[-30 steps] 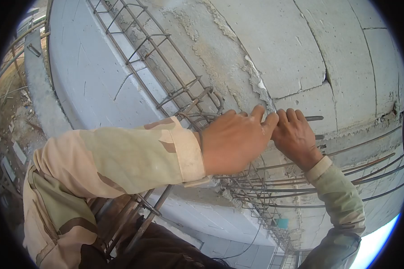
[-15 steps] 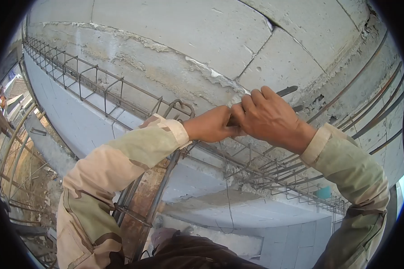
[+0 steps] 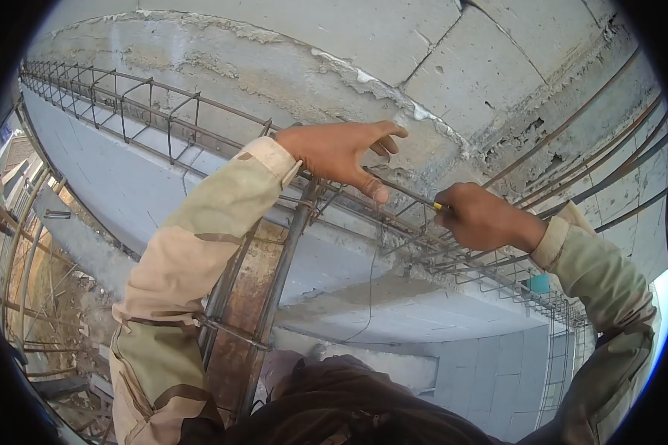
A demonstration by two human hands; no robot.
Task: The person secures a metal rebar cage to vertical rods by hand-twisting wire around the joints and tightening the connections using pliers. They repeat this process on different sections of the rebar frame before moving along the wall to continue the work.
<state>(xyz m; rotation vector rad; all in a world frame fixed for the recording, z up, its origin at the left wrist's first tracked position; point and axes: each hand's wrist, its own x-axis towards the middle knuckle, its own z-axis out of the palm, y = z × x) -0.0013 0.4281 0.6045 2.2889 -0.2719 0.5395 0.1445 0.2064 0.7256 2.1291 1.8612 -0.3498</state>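
My left hand (image 3: 338, 154) is open above the rebar cage (image 3: 172, 133), its thumb and fingers spread apart with nothing between them. To its right, my right hand (image 3: 486, 216) is closed around a slim hand tool (image 3: 423, 199). A yellow band shows where the tool leaves my fist, and a thin dark shaft points up and left toward my left thumb. The rest of the tool is hidden in my palm. Below my left wrist, steel bars (image 3: 280, 271) meet the cage alongside a rusty plank (image 3: 237, 319).
A block wall (image 3: 490, 67) with rough mortar rises behind the cage. Long bent bars (image 3: 571, 152) stick out at the right. A loose wire (image 3: 371, 285) hangs below the cage, and a turquoise piece (image 3: 539, 283) sits at the right. Scaffold poles (image 3: 30, 252) stand far left.
My hands were together over the cage and have come apart. The left has opened and shifted slightly up; the right has moved right and down, and the tool's shaft now shows between them.
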